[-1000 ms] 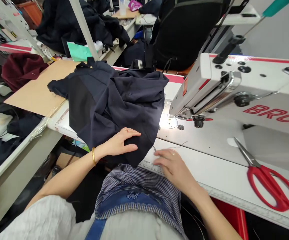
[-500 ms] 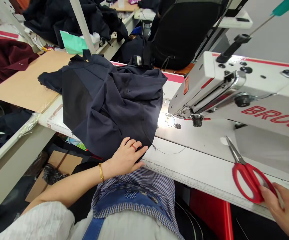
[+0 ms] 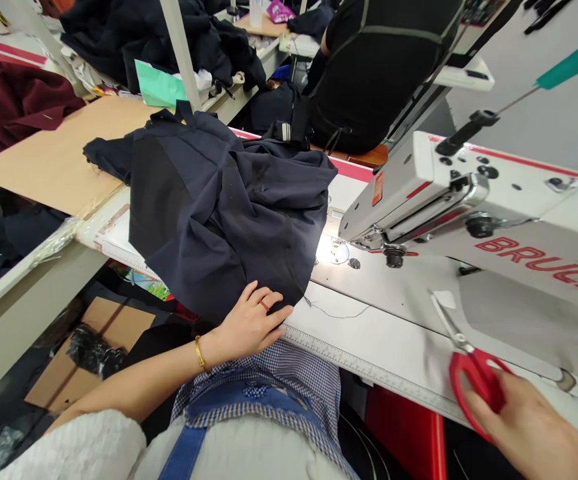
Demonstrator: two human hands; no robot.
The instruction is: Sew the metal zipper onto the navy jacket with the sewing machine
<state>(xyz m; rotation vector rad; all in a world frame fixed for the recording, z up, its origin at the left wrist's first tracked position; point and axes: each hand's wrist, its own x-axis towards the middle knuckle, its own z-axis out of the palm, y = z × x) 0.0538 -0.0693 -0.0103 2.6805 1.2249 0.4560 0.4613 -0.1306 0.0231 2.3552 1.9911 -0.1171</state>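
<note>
Red-handled scissors (image 3: 469, 363) sit in my right hand (image 3: 523, 427), fingers closed around the loops at the table's (image 3: 399, 347) near edge, blades pointing up and left toward the sewing machine (image 3: 469, 207). Well to their left, my left hand (image 3: 251, 323) lies flat, fingers spread, on the navy fabric's (image 3: 219, 207) near hem, gripping nothing.

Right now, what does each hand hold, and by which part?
The right hand grips the red-handled scissors by the handles. The left hand holds nothing; it presses the navy garment's near edge.
</note>
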